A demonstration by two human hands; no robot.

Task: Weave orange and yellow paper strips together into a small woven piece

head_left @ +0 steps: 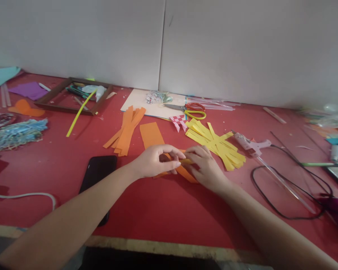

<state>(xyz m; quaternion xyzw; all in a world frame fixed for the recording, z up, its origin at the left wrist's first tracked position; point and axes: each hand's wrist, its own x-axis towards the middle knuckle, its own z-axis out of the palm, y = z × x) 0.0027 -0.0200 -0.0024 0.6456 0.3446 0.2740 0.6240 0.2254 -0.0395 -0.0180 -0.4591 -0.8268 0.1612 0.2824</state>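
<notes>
At the middle of the red table, my left hand (157,160) and my right hand (204,165) meet with fingers curled around orange paper strips (187,175). A bit of yellow strip shows between the fingertips. My fingers cover much of the piece, so how the strips join is hidden. Just behind my left hand lies a wide orange paper piece (151,134). To its left is a crossed pile of orange strips (129,129). Yellow paper strips (218,142) lie in a pile beyond my right hand. A small pink-and-white woven paper piece (178,122) rests between the piles.
A black phone (97,174) lies partly beneath my left forearm. Scissors (188,109) rest by a pale board (132,101). At right sits a pink glue gun (250,144) with a looping black cord (259,195). A brown frame (55,105) holds tools at back left.
</notes>
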